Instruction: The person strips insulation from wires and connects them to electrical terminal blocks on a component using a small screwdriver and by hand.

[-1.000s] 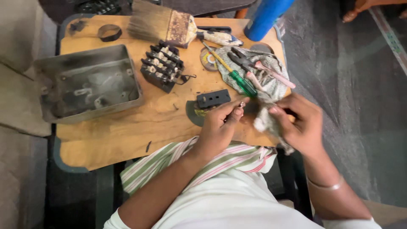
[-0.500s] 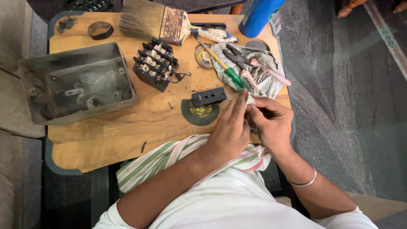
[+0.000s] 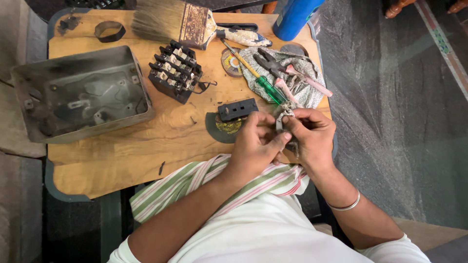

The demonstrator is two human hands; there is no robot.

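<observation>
Small grey metal part (image 3: 282,122) at the wooden surface's (image 3: 122,151) near right edge, pinched between fingers of left hand (image 3: 256,143) and right hand (image 3: 312,134), black switch block (image 3: 237,109) just beside, pliers (image 3: 287,73) and green screwdriver (image 3: 265,83) on grey cloth (image 3: 304,95) behind

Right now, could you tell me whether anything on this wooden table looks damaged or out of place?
Yes. The wide paintbrush at the far edge has splayed, worn bristles and a chipped handle. The grey metal box sits askew, grimy inside. Both hands pinch a small metal part at the table's near edge.
</observation>
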